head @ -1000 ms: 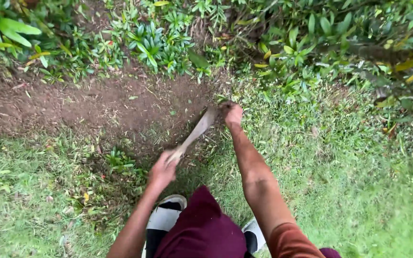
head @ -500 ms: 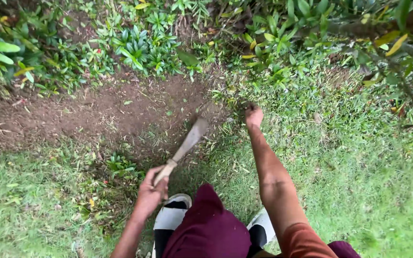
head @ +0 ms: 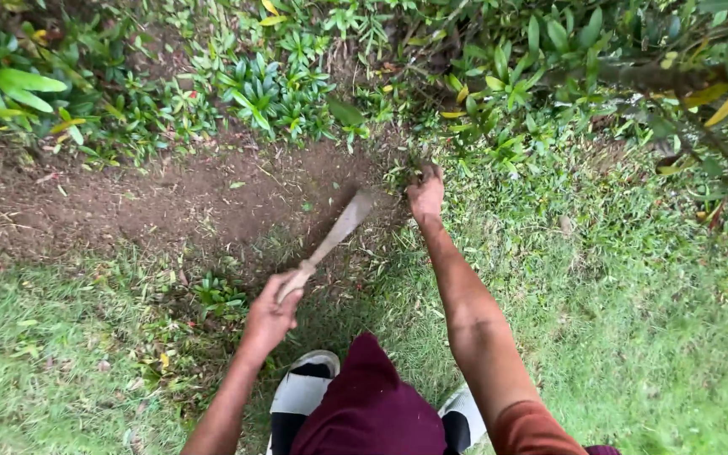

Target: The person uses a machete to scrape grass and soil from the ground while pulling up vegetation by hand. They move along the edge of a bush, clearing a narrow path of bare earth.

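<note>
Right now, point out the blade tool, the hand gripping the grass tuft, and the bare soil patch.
blade tool (head: 340, 229): head view, middle of the flat blade.
right hand (head: 425, 194): head view, back of the hand closed on grass.
bare soil patch (head: 170, 198): head view, open brown earth left of the blade.

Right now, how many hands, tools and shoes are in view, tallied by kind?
Hands: 2, the left hand gripping the blade tool, the right hand clutching a tuft of grass
Blade tools: 1
Shoes: 2, left shoe, right shoe
Total: 5
</note>
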